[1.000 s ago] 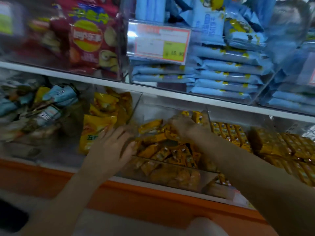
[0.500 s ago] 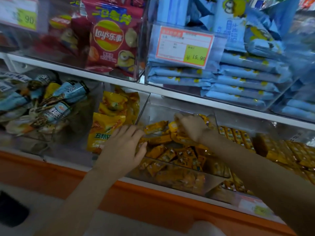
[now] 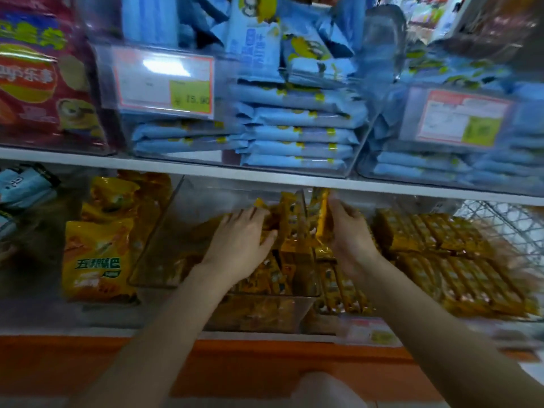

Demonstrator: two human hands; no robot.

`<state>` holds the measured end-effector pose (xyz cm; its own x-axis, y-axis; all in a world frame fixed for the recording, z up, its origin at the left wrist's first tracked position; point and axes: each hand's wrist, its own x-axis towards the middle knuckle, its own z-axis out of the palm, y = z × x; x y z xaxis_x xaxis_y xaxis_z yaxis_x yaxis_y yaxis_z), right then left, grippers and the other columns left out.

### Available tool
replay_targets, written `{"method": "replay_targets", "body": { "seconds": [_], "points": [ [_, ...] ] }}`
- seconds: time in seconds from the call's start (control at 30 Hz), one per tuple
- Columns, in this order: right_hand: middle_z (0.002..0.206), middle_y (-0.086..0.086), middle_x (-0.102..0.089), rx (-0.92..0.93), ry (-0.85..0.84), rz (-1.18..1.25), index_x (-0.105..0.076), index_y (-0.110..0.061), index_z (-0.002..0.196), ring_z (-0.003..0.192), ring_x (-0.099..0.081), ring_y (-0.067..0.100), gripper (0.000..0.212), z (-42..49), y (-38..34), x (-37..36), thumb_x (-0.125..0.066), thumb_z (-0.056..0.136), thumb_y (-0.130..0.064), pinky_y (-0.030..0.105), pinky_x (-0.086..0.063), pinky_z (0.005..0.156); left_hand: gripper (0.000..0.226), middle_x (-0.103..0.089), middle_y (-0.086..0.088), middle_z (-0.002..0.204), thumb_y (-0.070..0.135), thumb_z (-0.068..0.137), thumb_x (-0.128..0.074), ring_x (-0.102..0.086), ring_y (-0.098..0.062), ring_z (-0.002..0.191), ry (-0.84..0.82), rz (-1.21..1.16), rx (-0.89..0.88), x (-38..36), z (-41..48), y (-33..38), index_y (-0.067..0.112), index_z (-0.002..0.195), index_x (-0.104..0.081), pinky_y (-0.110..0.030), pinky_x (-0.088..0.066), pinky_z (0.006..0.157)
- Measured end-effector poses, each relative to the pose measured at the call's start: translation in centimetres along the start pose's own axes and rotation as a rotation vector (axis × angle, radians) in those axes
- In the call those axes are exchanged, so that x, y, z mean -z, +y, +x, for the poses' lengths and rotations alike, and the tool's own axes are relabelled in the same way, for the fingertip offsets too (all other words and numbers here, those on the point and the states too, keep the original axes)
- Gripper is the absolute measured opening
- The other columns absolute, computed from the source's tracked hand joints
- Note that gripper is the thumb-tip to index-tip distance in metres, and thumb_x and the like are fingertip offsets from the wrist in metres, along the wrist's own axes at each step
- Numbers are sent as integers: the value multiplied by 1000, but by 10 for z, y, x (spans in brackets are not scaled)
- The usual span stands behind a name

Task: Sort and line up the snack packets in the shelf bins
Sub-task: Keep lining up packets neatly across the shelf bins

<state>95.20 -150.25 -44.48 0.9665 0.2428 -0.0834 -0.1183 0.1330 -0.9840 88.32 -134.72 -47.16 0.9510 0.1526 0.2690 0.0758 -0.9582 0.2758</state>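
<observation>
We press our left hand (image 3: 238,245), fingers straight, against the orange packets (image 3: 290,260) in the clear bin (image 3: 164,231) — they stand between both hands. Our right hand (image 3: 350,234) grips one upright packet (image 3: 321,214) by its edge.

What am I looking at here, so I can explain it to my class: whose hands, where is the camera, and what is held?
There is no machine: a person wears a camera on the head, so you look down at their own bare hands at a shop shelf. The left hand rests flat on loose orange packets in a clear bin. The right hand grips an upright packet near the back. To the right, lined-up packets fill the next bin. Above lie stacked blue packets and a red crisp bag.
</observation>
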Motion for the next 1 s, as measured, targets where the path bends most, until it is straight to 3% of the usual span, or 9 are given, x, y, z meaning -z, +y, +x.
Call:
{"method": "replay_targets", "body": {
  "seconds": [0.17, 0.23, 0.33, 0.4, 0.53, 0.67, 0.77, 0.93, 1.0],
  "points": [
    [42, -4, -53, -259, -64, 52, -54, -12, 73, 35, -51, 6, 25, 1, 1, 38, -48, 97, -14, 16, -39, 37, 52, -42, -11, 141, 46, 97, -41, -41, -31, 128, -206, -31, 130, -22, 41, 20, 13, 137, -39, -40, -34, 102],
    [53, 1, -58, -306, -130, 8, -57, -9, 74, 41, -55, 6, 20, 1, 7, 52, -51, 92, -4, 17, -42, 37, 52, -44, -13, 139, 46, 97, -42, -42, -31, 127, -262, -75, 183, -32, 51, 24, 10, 134, -42, -38, -36, 101],
    [83, 6, -66, -348, -128, -4, -66, -9, 88, 73, -62, 14, 7, 2, 18, 65, -59, 88, -10, 28, -54, 68, 47, -49, -12, 133, 40, 97, -47, -47, -29, 121, -285, -181, 249, -40, 60, 31, 8, 130, -46, -31, -38, 90],
    [93, 7, -68, -372, -125, 51, -66, -6, 96, 88, -64, 20, 12, 6, 24, 70, -59, 89, -14, 40, -49, 91, 40, -52, -9, 127, 32, 94, -54, -50, -28, 117, -269, -276, 283, -41, 63, 35, 8, 125, -50, -28, -38, 86],
    [96, 8, -68, -370, -109, 177, -56, -10, 115, 93, -65, 23, 24, 8, 28, 74, -58, 91, -11, 41, -52, 84, 26, -59, -9, 105, 16, 88, -65, -56, -25, 102, -283, -450, 397, -45, 65, 30, 3, 110, -60, -26, -39, 80],
    [107, 12, -65, -376, -117, 140, -49, -9, 125, 95, -64, 24, 39, 7, 32, 77, -59, 88, -2, 42, -50, 90, 7, -62, -9, 93, 15, 91, -60, -60, -24, 88, -238, -704, 499, -42, 59, 27, 8, 90, -59, -33, -48, 83],
    [120, 16, -60, -381, -115, 149, -44, -2, 128, 101, -66, 26, 43, 4, 37, 77, -60, 88, -3, 38, -55, 87, 26, -50, 2, 73, 13, 95, -53, -49, -13, 67, -94, -778, 435, -30, 45, 36, 21, 70, -47, -19, -37, 61],
    [113, 10, -65, -372, -83, 162, -45, -11, 124, 94, -69, 20, 40, 2, 41, 76, -62, 88, -14, 46, -32, 112, 18, -52, 8, 76, 19, 95, -54, -48, -6, 68, 33, -843, 311, -21, 23, 50, 29, 80, -52, -6, -36, 54],
    [109, 7, -65, -352, -56, 129, -44, -12, 123, 94, -68, 18, 37, 4, 40, 74, -60, 89, -10, 47, -24, 115, 10, -58, 0, 93, 23, 94, -55, -55, -13, 83, 39, -834, 304, -25, 19, 52, 19, 101, -61, -12, -39, 61]
  ]
}}
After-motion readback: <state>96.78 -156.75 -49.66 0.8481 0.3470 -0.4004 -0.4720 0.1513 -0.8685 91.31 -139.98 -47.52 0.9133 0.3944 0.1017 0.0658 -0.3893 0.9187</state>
